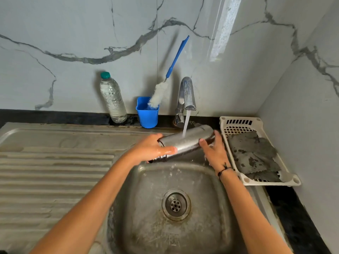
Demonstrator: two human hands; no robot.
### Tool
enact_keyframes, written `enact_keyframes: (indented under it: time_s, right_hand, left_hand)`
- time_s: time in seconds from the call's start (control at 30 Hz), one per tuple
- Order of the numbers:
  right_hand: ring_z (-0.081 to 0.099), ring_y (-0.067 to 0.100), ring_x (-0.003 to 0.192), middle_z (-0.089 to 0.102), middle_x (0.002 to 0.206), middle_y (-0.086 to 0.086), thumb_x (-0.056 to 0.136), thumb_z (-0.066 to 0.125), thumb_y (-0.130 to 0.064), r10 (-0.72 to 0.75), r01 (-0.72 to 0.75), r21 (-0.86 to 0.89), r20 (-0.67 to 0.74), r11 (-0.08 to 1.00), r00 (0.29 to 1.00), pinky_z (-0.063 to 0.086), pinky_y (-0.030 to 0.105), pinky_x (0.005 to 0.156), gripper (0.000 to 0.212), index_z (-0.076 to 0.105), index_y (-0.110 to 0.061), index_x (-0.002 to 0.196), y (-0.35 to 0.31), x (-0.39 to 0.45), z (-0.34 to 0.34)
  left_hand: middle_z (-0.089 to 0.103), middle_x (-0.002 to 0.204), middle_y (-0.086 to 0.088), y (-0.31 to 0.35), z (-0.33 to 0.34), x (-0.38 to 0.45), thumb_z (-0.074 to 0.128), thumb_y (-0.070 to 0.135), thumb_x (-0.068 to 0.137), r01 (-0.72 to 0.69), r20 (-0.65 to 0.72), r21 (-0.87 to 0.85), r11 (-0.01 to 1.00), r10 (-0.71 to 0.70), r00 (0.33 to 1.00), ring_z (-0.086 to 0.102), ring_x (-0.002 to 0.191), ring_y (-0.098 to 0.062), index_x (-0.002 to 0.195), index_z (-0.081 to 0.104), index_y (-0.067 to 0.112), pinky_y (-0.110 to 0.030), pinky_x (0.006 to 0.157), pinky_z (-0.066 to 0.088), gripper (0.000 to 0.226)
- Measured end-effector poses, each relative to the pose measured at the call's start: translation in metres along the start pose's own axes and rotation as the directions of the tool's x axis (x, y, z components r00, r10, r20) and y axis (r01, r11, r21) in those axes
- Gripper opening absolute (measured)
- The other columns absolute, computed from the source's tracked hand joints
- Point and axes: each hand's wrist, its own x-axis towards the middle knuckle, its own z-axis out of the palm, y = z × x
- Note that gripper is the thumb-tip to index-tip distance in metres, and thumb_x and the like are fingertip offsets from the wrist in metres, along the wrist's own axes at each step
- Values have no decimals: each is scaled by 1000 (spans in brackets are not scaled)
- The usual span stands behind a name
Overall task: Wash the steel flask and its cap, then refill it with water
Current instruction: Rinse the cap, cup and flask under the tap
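I see the flask held on its side over the sink, tilted with its mouth low at the left, right under the tap; water falls onto its upper side. My left hand wraps the neck end, fingers curled across the front; my right hand holds the base end, thumb on the body and fingers behind it. A bottle and a blue cup with a brush in it stand at the wall behind the sink; a white tray with grey cloths lies just right of the sink; I cannot see the cap.
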Motion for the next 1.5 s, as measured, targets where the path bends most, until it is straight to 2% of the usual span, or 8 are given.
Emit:
enact_keyframes:
  time_s: [0.2,0.37,0.5,0.67,0.93,1.2,1.33,1.5]
  right_hand:
    - [7,25,143,9,156,6,80,66,-6,-245,349,-408,285,844,927,13,38,114,92,8,-25,149,16,-18,1]
    - [53,21,111,50,126,3,64,82,-28,-186,259,-238,289,936,939,48,37,92,90,28,-24,135,26,-28,14]
    - [61,18,89,58,107,3,65,81,-29,-154,178,-151,153,972,976,54,34,75,75,36,-19,123,24,-33,16]
    - [65,27,81,65,92,5,66,77,-36,-235,243,-168,66,955,970,50,34,63,67,41,-9,117,7,-37,41]
    - [63,14,83,63,96,-2,49,74,-41,-113,113,11,237,993,965,56,33,72,69,47,-22,109,4,-44,30]
    - [55,36,88,57,101,26,45,81,-35,-51,-251,443,566,861,823,47,46,78,93,49,4,123,41,-40,23]
    - [57,35,95,60,107,24,48,79,-22,-74,-289,469,616,834,785,47,47,85,83,51,2,122,48,-46,22]
    - [63,8,95,62,106,-2,62,76,-15,-137,48,239,373,970,918,51,22,77,70,41,-21,122,25,-39,28]
  left_hand:
    - [60,117,1,46,-23,34,70,50,77,-250,223,497,831,156,962,58,98,-16,129,53,17,-25,79,50,64]
    - [64,99,4,64,-8,59,74,47,74,-284,281,406,869,177,943,62,90,-14,106,66,19,-32,81,56,43]
    - [63,98,3,56,23,67,67,52,77,-131,-190,-22,991,124,974,62,93,-18,104,64,19,-34,83,53,43]
    - [56,119,-9,56,81,48,68,39,81,-146,-705,-350,925,-157,692,45,113,-27,131,43,8,-35,88,40,64]
    - [65,80,-8,41,44,57,81,14,65,-1,-187,-792,610,-240,953,63,77,-24,84,62,12,-29,64,51,27]
    - [67,84,-11,24,43,63,69,23,64,-21,124,-923,384,349,929,64,79,-26,86,62,9,-35,78,54,27]
    - [66,83,-12,25,52,57,69,19,68,-86,120,-840,535,340,933,65,79,-25,87,62,9,-36,77,54,23]
    - [68,87,-5,30,74,44,76,13,68,-267,-254,-492,828,157,954,65,84,-17,90,63,17,-30,76,54,25]
